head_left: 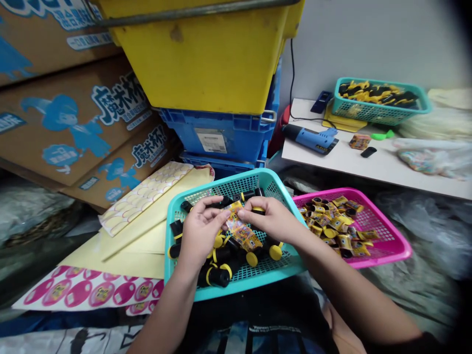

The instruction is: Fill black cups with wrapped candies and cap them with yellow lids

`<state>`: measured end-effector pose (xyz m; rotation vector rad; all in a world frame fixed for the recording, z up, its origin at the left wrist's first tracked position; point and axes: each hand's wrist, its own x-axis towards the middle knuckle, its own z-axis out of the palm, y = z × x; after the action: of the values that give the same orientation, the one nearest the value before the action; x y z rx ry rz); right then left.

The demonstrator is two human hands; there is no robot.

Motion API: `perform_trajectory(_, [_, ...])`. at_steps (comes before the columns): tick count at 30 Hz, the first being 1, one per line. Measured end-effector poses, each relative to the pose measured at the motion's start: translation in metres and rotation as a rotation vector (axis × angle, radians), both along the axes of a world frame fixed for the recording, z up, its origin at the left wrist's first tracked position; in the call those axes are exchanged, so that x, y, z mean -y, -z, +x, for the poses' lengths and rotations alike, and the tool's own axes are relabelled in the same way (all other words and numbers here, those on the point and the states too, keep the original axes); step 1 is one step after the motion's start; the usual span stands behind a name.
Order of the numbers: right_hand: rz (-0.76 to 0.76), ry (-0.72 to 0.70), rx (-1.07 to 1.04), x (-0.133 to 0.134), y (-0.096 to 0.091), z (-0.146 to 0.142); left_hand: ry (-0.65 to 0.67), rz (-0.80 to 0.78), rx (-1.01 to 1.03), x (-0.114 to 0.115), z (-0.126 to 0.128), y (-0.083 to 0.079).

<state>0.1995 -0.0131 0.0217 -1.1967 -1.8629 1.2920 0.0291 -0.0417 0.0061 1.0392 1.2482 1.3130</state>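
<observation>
Over a turquoise basket point(167, 265), my left hand point(204, 226) and my right hand point(273, 216) pinch the top end of a shiny yellow-and-orange printed label strip point(243, 235) between thumbs and fingers. The strip hangs down in several sections, its lower end above the basket's contents. Small black cylinders with yellow rims or caps point(223, 253) fill much of this basket, some partly hidden by my hands. To the right, a pink basket point(396, 248) holds similar small pieces wrapped in yellow printed labels point(337, 221).
A blue heat gun point(309, 137) lies on a white table point(332, 164) near another turquoise basket point(383, 115) of yellow-and-black parts. A yellow crate point(206, 64) on blue crates point(217, 137) stands ahead. Printed cartons point(73, 123) and sticker sheets point(92, 290) are at left.
</observation>
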Motion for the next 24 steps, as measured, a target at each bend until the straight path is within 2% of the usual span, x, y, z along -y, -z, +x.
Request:
perform_trajectory(4, [0.030, 0.016, 0.013, -0.004, 0.008, 0.001, 0.008, 0.019, -0.030, 0.003, 0.001, -0.001])
perform_trajectory(6, [0.003, 0.014, -0.058, -0.006, 0.010, 0.005, -0.006, 0.006, -0.042, 0.003, 0.000, -0.002])
perform_trajectory(11, [-0.190, 0.129, -0.581, -0.011, 0.011, 0.018, -0.110, -0.040, -0.080, 0.000, -0.005, 0.005])
perform_trajectory(13, [-0.228, 0.146, -0.681, -0.012, 0.011, 0.022, -0.113, -0.037, -0.064, -0.001, -0.007, 0.010])
perform_trajectory(19, [-0.215, 0.032, -0.586, -0.013, 0.016, 0.026, -0.129, 0.014, 0.037, -0.002, -0.006, 0.019])
perform_trajectory(24, [-0.203, 0.048, -0.467, -0.014, 0.016, 0.027, -0.117, 0.023, -0.038, -0.001, -0.006, 0.015])
